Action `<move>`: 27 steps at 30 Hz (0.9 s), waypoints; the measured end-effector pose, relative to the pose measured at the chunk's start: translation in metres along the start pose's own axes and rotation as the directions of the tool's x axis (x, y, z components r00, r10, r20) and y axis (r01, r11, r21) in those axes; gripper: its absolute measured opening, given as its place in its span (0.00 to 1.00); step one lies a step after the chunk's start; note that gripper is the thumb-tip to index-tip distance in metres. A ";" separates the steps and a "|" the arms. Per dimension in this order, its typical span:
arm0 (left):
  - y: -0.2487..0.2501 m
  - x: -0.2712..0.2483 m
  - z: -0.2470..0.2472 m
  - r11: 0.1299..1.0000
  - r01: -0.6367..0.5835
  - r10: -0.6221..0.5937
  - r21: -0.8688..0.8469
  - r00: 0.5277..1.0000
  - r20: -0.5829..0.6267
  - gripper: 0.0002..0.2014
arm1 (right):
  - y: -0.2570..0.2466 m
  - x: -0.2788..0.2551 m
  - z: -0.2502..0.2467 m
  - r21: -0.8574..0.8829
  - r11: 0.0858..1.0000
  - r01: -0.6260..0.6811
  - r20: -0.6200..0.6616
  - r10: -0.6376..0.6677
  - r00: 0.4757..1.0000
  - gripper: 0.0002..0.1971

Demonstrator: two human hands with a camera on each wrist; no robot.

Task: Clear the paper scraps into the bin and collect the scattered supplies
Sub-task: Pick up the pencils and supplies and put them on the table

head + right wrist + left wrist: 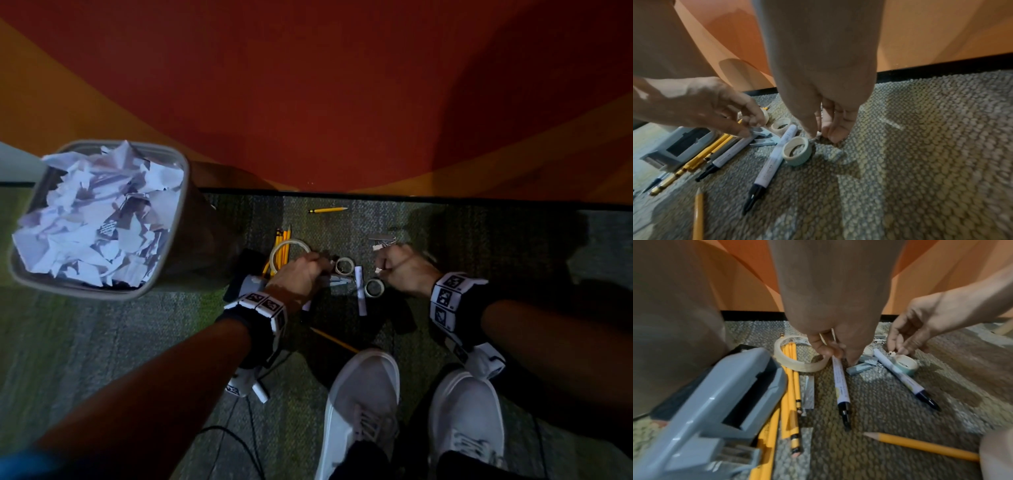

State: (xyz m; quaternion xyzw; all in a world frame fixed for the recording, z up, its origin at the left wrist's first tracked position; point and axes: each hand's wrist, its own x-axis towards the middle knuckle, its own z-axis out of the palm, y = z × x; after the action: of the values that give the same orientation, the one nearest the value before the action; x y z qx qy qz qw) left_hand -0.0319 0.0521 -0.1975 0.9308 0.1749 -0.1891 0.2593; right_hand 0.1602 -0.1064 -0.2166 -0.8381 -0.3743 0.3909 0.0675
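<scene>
1. Grey looped carpet (920, 146) against an orange wall (308, 85).
2. Left: grey square bin (171, 240) heaped with torn white paper scraps (99, 219).
3. Left hand (298, 274) pinching a white black-capped marker (841, 382).
4. Right hand (407, 270) pinching something tiny beside a small cream tape roll (796, 150).
5. Nearby: yellow pencils (791, 402), grey plastic hole punch (715, 410), wide tape ring (799, 356).

Office-like room: looped grey carpet (920, 146), orange wall (308, 102) with black baseboard (941, 66).
</scene>
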 end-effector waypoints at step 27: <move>0.012 -0.016 0.023 0.982 0.075 -0.111 -0.173 0.972 -0.205 0.14 | 0.010 -0.010 0.005 -0.202 0.966 0.159 -0.037 -0.170 0.985 0.10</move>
State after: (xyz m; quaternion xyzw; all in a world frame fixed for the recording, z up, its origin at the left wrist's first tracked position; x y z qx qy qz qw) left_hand -0.0469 0.0257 -0.2039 0.9119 0.2603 -0.0848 0.3058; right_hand 0.1585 -0.1214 -0.2181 -0.8169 -0.4778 0.3220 0.0257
